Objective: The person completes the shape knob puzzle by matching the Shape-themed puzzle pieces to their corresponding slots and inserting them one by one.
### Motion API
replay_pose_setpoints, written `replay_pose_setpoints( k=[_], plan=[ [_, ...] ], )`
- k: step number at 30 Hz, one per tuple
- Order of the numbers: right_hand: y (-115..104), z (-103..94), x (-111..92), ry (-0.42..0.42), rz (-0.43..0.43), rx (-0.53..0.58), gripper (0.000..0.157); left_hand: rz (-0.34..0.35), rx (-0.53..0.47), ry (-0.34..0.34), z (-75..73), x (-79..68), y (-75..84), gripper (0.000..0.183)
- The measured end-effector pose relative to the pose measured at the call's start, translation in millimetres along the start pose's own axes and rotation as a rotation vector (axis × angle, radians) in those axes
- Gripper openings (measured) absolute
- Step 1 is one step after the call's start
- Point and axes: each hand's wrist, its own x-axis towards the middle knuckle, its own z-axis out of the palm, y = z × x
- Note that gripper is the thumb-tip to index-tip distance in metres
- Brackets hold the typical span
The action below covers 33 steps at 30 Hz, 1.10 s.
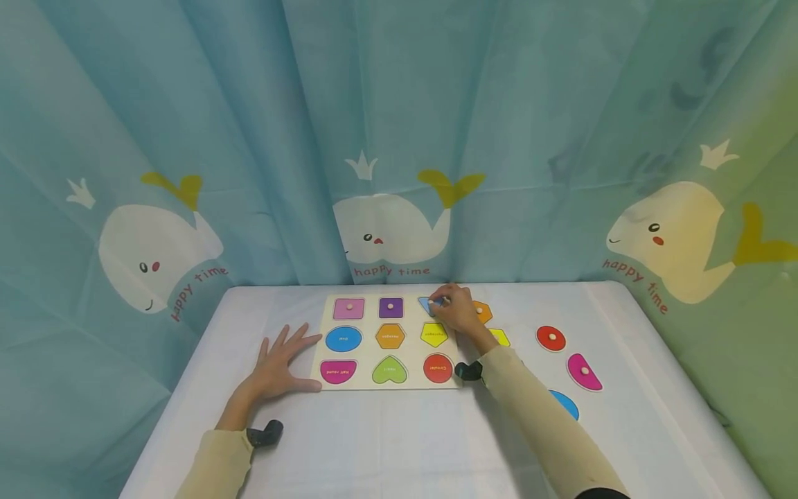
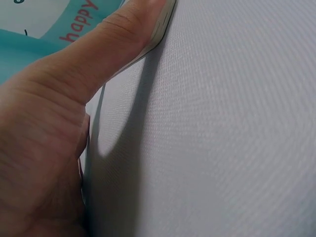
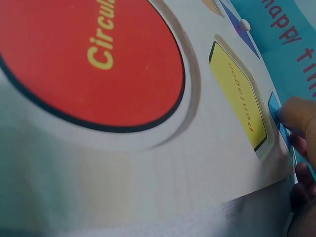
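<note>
A wooden shape puzzle board lies flat on the table. My left hand is spread at its left side, thumb and fingertips touching the edge; the left wrist view shows the thumb against the board's side. At the far right corner, my right hand pinches a blue, triangular-looking puzzle piece, partly hidden by the fingers. A pink piece and a purple square piece, both knobbed, sit in the far row. Printed recesses such as the yellow pentagon and red circle hold no knobbed pieces.
Right of the board lie loose knobbed pieces: a red circle, a magenta half round, and a blue one partly behind the sleeve. Orange and yellow pieces lie beside the right hand. A curtain hangs behind the table.
</note>
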Motion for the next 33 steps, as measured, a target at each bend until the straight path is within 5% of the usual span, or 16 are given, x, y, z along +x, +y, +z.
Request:
replay_pose_setpoints(
  k=[17,27,33],
  plan=[
    [1,-0.1,-2,0.012,-0.039,0.009,0.015,-0.006,-0.014,0.005,-1.3,-1.2,3.2,0.099],
    [-2,-10.1,-4,-0.057,-0.049,-0.05,0.022,-0.006,-0.008,0.007,3.1,1.7,-1.0,0.099],
    [-3,-30.0,-11,-0.09,-0.212,-0.108,0.038,-0.01,0.002,0.004,3.0,0.3,-3.1,0.099]
  ],
)
